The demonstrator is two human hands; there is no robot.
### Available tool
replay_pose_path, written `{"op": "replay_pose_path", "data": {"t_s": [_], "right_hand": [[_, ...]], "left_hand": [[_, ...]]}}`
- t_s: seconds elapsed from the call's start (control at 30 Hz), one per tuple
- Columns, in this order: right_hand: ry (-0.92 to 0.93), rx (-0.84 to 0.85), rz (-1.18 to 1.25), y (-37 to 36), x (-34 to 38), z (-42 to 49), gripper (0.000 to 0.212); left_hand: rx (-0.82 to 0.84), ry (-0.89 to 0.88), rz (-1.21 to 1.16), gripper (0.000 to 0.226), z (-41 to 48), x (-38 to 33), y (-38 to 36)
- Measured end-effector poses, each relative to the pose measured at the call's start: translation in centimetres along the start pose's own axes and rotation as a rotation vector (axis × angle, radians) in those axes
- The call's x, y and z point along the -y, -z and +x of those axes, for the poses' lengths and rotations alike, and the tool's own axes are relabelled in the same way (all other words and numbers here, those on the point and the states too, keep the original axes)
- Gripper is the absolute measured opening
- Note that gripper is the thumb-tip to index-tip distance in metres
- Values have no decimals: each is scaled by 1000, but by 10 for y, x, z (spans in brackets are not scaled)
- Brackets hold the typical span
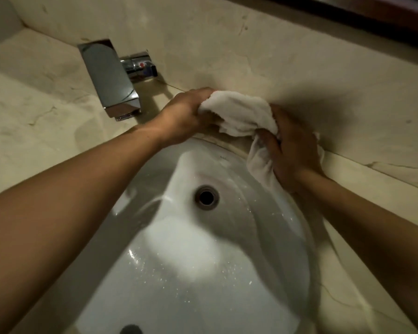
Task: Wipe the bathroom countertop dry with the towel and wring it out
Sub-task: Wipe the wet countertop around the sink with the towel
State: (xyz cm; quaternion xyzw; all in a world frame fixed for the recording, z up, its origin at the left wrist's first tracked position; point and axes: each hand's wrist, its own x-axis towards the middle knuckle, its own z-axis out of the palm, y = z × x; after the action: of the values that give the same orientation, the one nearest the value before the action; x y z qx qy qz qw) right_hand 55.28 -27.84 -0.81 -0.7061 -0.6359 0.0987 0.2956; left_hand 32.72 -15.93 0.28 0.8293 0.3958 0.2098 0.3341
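Observation:
A white towel is bunched between both hands at the far rim of the sink. My left hand grips its left end, fingers curled around the cloth. My right hand grips the right end, and a loose tail of the towel hangs from it down over the basin edge. The beige marble countertop surrounds the basin on the left, far and right sides. The towel lies close to the strip of counter behind the sink; whether it touches the counter is unclear.
A white oval sink with a drain hole and water droplets fills the lower middle. A chrome faucet with a handle juts from the marble back wall at upper left.

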Motion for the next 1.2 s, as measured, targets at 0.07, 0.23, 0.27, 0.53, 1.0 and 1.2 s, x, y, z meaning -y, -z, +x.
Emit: {"op": "replay_pose_path", "data": {"t_s": [0.07, 0.23, 0.27, 0.53, 1.0, 1.2], "right_hand": [[-35, -14, 37, -1, 7, 3, 40], [25, 114, 74, 2, 18, 4, 35], [55, 137, 69, 3, 18, 7, 35], [240, -50, -70, -2, 49, 44, 43], [400, 34, -102, -36, 26, 35, 69], [451, -90, -187, -47, 31, 40, 55]], "left_hand": [[-55, 19, -1, 27, -1, 0, 0], [-88, 35, -4, 17, -24, 14, 6], [-91, 39, -18, 20, -28, 17, 10], [-449, 84, -2, 40, -31, 22, -1], [-285, -195, 178, 68, -45, 45, 14], [-484, -257, 453, 50, -15, 73, 2]]}}
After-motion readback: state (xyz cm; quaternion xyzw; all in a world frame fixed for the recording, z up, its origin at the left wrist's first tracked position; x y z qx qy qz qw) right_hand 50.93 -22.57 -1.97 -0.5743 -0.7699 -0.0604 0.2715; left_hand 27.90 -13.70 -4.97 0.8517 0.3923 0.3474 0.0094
